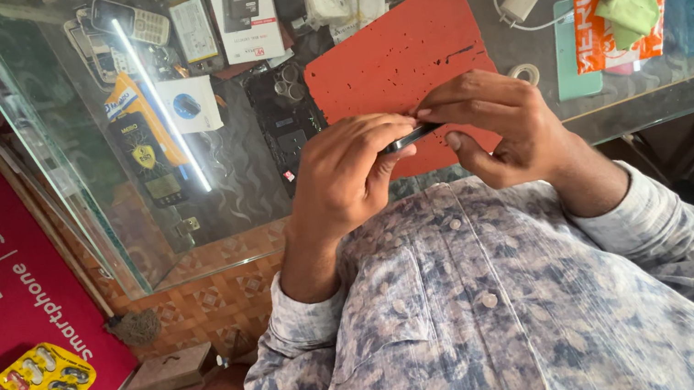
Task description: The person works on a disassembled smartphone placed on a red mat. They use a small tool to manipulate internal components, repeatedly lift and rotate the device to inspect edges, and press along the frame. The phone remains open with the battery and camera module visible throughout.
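Hands meet over a red perforated work mat (395, 57) on the glass surface (233, 176): left hand (342, 177) and right hand (498, 120) both pinch a slim dark phone (407, 136) edge-on, held above the mat. Thin grip could let it slip onto the glass.

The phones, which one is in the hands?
The thin dark phone, pinched edge-on between left hand and right hand; the keypad phones lie under the glass counter.

mat (399, 57) on counter (629, 99), charger (520, 0) beside
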